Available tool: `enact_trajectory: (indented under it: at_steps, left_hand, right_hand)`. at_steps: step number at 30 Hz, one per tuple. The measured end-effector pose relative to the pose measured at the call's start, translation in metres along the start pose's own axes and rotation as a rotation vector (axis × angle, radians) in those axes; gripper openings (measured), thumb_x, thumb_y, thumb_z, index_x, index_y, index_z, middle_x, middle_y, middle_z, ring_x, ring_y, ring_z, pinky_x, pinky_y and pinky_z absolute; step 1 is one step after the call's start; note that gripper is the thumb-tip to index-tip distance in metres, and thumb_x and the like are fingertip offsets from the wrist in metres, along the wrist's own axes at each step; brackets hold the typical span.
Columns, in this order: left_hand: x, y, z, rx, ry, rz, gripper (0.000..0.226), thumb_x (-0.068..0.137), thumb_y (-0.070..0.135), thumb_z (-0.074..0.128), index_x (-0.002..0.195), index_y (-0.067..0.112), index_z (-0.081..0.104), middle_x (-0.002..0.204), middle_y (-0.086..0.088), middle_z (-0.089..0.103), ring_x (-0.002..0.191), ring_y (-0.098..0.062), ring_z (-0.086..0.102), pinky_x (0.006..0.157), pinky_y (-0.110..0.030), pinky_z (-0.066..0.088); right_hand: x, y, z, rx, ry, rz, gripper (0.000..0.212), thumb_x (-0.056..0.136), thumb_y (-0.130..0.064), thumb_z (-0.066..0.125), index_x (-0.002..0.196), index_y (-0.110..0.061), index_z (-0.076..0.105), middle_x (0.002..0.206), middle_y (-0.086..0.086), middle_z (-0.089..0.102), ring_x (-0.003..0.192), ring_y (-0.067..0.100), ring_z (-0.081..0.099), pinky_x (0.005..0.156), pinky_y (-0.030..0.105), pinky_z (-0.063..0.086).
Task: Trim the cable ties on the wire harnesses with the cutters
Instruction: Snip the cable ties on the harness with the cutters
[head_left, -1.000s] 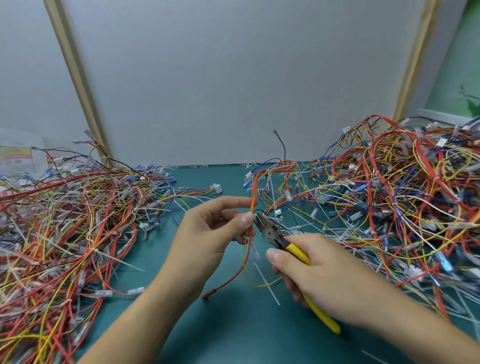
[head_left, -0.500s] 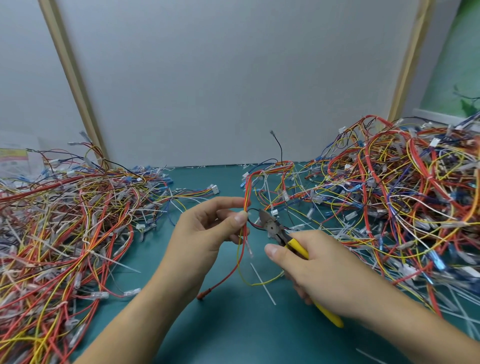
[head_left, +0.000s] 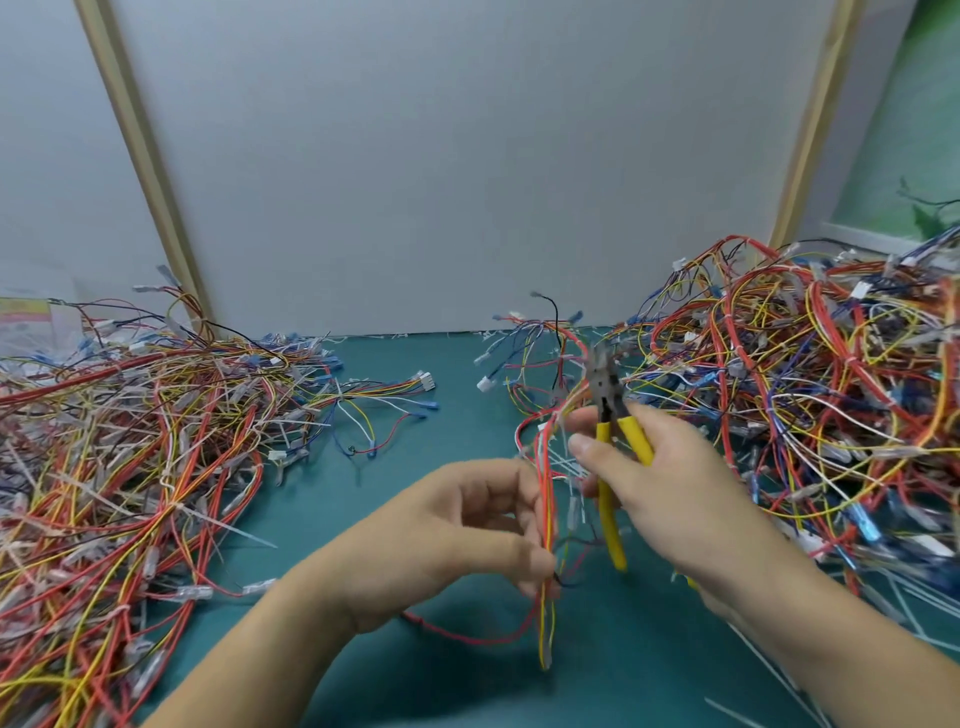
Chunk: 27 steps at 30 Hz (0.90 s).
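A left pile (head_left: 130, 441) of wire harnesses sprawls over that side of the green table (head_left: 332, 519). Long white tie tails stick out of it, so whether it is the finished or the waiting stock cannot be told.

Near the centre, the left hand (head_left: 457, 535) holds one harness (head_left: 545, 525) clear of the table. Its fingers (head_left: 522, 499) are curled, and the thumb pinches the red and yellow wires low on the bundle. The wires run upright past the hand, which probably pulls the bundle straight and leaves its ties (head_left: 563, 462) exposed above the grip. Those ties show only as blurred white slivers, so which are already cut is unclear.

Just right of the bundle, the right hand (head_left: 670, 488) wraps fingers (head_left: 589, 449) and thumb around the yellow handles of the cutters (head_left: 607, 405). The nose points up and away, beside the harness's upper wires. The handles sit a little apart, but blur hides whether the jaws are on anything. This looks like a pause between cuts, with the tool raised so the bundle can be shifted.

A taller right pile (head_left: 810, 395) lies within easy reach of that hand. White offcuts (head_left: 769, 660) litter the table by the right forearm, likely falling where the cuts are made.
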<state>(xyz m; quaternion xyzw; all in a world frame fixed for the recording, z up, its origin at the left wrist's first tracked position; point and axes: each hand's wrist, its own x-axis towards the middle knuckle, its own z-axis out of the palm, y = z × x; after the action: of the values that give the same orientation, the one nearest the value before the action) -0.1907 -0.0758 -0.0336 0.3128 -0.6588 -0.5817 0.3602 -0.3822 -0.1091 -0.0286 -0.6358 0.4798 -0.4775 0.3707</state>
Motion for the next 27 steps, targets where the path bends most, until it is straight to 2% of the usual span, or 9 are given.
enact_trajectory:
  at_steps: [3, 5, 8, 10, 12, 15, 20, 24, 27]
  left_hand:
    - [-0.002, 0.001, 0.000, 0.015, -0.128, -0.039, 0.017, 0.084, -0.006, 0.069, 0.090, 0.006, 0.058, 0.080, -0.006, 0.060, 0.071, -0.019, 0.059, 0.074, -0.024, 0.050]
    - [-0.003, 0.004, -0.001, 0.099, -0.117, -0.068, 0.012, 0.087, 0.009, 0.072, 0.081, 0.011, 0.062, 0.072, -0.006, 0.062, 0.063, -0.018, 0.058, 0.067, -0.024, 0.049]
    - [-0.001, 0.006, -0.006, 0.190, 0.194, -0.061, 0.048, 0.080, 0.052, 0.068, 0.056, 0.012, 0.054, 0.049, -0.009, 0.050, 0.044, -0.022, 0.048, 0.050, -0.026, 0.040]
    - [0.002, 0.005, -0.010, 0.174, 0.455, -0.019, 0.056, 0.073, 0.064, 0.063, 0.056, 0.011, 0.056, 0.052, -0.009, 0.047, 0.046, -0.024, 0.047, 0.046, -0.027, 0.039]
    - [0.006, 0.001, -0.009, 0.151, 0.510, -0.010, 0.056, 0.069, 0.065, 0.062, 0.071, 0.010, 0.068, 0.065, -0.006, 0.055, 0.059, -0.019, 0.055, 0.049, -0.030, 0.045]
    - [0.008, -0.005, -0.003, 0.215, 0.363, -0.068, 0.055, 0.073, 0.061, 0.063, 0.087, 0.009, 0.074, 0.075, 0.001, 0.063, 0.067, -0.011, 0.057, 0.054, -0.024, 0.044]
    - [0.011, -0.012, -0.004, 0.253, 0.389, -0.161, 0.023, 0.072, 0.032, 0.067, 0.076, 0.010, 0.072, 0.069, -0.005, 0.062, 0.063, -0.015, 0.047, 0.054, -0.027, 0.032]
    - [0.013, -0.015, -0.003, 0.177, 0.417, -0.175, 0.021, 0.069, 0.031, 0.068, 0.071, 0.010, 0.069, 0.064, -0.003, 0.057, 0.055, -0.011, 0.047, 0.050, -0.022, 0.034]
    - [0.014, -0.016, -0.001, 0.147, 0.419, -0.181, 0.020, 0.067, 0.036, 0.071, 0.065, 0.017, 0.066, 0.059, 0.001, 0.054, 0.051, -0.012, 0.045, 0.048, -0.022, 0.035]
  right_hand:
    - [0.000, 0.005, 0.002, 0.022, -0.075, 0.071, 0.006, 0.093, -0.021, 0.066, 0.089, -0.021, 0.069, 0.063, -0.012, 0.068, 0.059, 0.005, 0.063, 0.057, 0.023, 0.054]
    - [0.000, 0.004, 0.003, 0.092, -0.125, 0.101, 0.009, 0.096, -0.016, 0.062, 0.090, -0.016, 0.068, 0.065, -0.007, 0.070, 0.058, 0.006, 0.062, 0.055, 0.023, 0.054]
    - [0.000, 0.002, 0.001, 0.086, -0.133, 0.037, 0.012, 0.097, -0.013, 0.060, 0.086, -0.017, 0.066, 0.063, -0.004, 0.067, 0.058, 0.005, 0.060, 0.058, 0.021, 0.051]
    - [0.000, 0.002, 0.000, 0.007, -0.155, -0.017, 0.011, 0.095, -0.016, 0.062, 0.084, -0.018, 0.065, 0.062, -0.006, 0.063, 0.059, 0.006, 0.057, 0.060, 0.025, 0.050]
    - [-0.002, 0.002, 0.000, -0.109, -0.195, -0.082, 0.011, 0.092, -0.020, 0.065, 0.081, -0.019, 0.065, 0.060, -0.008, 0.060, 0.057, 0.007, 0.053, 0.060, 0.026, 0.046]
    - [-0.008, -0.001, 0.002, -0.202, -0.244, -0.145, 0.013, 0.090, -0.022, 0.068, 0.077, -0.022, 0.066, 0.056, -0.008, 0.057, 0.050, 0.003, 0.045, 0.051, 0.017, 0.038]
    - [-0.011, -0.001, 0.002, -0.357, -0.252, -0.110, 0.017, 0.089, -0.030, 0.068, 0.073, -0.023, 0.068, 0.063, -0.009, 0.069, 0.048, 0.000, 0.050, 0.051, 0.013, 0.039]
    - [-0.011, 0.000, 0.003, -0.398, -0.240, -0.093, 0.018, 0.089, -0.031, 0.065, 0.074, -0.022, 0.067, 0.068, -0.002, 0.071, 0.053, 0.010, 0.055, 0.053, 0.020, 0.043]
    - [-0.013, 0.002, 0.006, -0.413, -0.243, -0.118, 0.020, 0.090, -0.030, 0.066, 0.072, -0.021, 0.064, 0.067, -0.002, 0.068, 0.048, 0.005, 0.049, 0.052, 0.018, 0.042]
